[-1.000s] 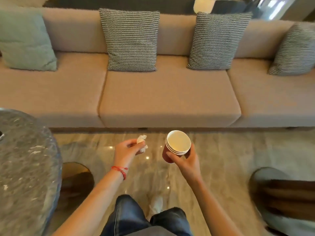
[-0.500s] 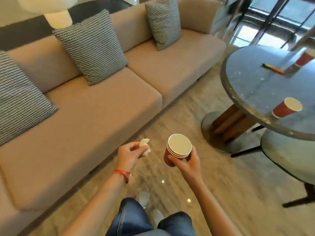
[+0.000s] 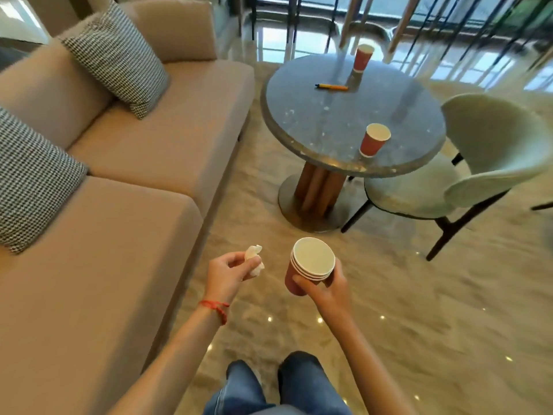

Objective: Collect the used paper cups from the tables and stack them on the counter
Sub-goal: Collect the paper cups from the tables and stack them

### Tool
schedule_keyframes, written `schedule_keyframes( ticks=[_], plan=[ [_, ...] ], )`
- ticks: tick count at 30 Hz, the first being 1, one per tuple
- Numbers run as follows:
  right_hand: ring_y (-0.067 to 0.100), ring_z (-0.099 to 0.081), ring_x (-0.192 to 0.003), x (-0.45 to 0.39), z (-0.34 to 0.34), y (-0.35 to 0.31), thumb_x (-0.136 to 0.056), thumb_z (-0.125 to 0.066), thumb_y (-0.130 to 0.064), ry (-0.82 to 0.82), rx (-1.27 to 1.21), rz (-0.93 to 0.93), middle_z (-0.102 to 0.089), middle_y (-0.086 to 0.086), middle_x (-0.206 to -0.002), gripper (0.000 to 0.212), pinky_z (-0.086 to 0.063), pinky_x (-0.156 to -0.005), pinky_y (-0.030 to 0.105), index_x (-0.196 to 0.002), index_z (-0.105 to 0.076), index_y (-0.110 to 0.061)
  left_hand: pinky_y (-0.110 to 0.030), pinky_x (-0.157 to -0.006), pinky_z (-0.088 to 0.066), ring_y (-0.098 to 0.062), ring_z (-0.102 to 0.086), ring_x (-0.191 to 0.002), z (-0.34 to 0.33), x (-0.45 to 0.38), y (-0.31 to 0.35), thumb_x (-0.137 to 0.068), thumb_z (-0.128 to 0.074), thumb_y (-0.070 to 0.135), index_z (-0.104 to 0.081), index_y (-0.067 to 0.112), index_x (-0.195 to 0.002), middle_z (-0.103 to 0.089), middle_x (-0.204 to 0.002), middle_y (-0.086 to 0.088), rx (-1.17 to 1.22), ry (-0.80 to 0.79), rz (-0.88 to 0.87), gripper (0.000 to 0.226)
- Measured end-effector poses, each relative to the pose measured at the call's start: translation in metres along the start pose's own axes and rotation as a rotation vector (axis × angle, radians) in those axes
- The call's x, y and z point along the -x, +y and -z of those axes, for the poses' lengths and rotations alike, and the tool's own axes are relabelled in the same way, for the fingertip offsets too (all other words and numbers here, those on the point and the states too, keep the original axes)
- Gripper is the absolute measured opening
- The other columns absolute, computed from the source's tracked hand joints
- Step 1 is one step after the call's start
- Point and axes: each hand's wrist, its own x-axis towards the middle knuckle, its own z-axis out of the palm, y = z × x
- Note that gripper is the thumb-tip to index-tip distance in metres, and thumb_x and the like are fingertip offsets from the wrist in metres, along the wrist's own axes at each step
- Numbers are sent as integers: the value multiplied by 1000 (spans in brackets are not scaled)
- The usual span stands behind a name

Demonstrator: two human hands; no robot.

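Red nested paper cup stack (image 3: 308, 266) gripped by right hand (image 3: 326, 290) | left hand (image 3: 229, 274) pinches crumpled white tissue (image 3: 254, 260) | two red paper cups: near edge (image 3: 374, 140); far edge (image 3: 363, 58) of round grey stone table (image 3: 329, 124)

Round grey stone desk (image 3: 323, 127) up ahead, standing on a ribbed wooden pedestal (image 3: 318, 187) with a metal base plate on the glossy marble floor (image 3: 404, 295). On the desk: a red paper cup (image 3: 373, 140) upright near the front edge, a second red cup (image 3: 363, 57) at the far edge, and an orange pen (image 3: 331, 86) lying flat between them, closer to the far cup.
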Motion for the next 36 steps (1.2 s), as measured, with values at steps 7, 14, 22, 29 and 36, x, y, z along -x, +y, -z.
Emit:
schedule_keyframes(
  ticks=[7, 14, 22, 29, 36],
  plan=[
    [-10, -57, -99, -58, 34, -10, -66, -84, -16, 115, -24, -11, -59, -18, -106, 61, -47, -82, 18, -110, -47, -36, -13, -54, -51, -3, -66, -60, -51, -54, 21, -74, -74, 6, -70, 9, -77, -70, -67, -1, -25, -66, -5, 6],
    [-7, -55, -102, -156, 86, -15, -65, -84, -16, 145, -39, 20, -58, -19, -108, 62, -46, -83, 17, -108, -47, -40, -14, -55, -52, -1, -65, -58, -133, -120, 43, -76, -72, 4, -70, 10, -75, -70, -60, 4, -40, -72, -2, 6],
    [-3, -58, -103, -259, 135, -30, -63, -85, -14, 161, -80, 14, -61, -17, -107, 61, -45, -84, 19, -107, -49, -37, -13, -56, -52, -2, -68, -64, -205, -182, 78, -76, -73, 9, -70, 15, -78, -73, -65, 9, -51, -69, -22, 7],
    [-8, -58, -97, -327, 148, -36, -62, -86, -15, 229, -90, 12, -62, -15, -106, 59, -46, -78, 10, -105, -51, -36, -16, -58, -55, -2, -67, -62, -246, -246, 104, -76, -73, 8, -70, 13, -80, -72, -64, 9, -73, -128, -10, 8],
    [-12, -56, -98, -384, 150, -50, -64, -85, -15, 389, -57, 38, -60, -18, -106, 59, -47, -82, 11, -106, -49, -38, -11, -54, -51, -1, -66, -60, -272, -312, 135, -76, -73, 10, -70, 18, -73, -72, -62, 10, -169, -265, -44, 9]
  ],
)
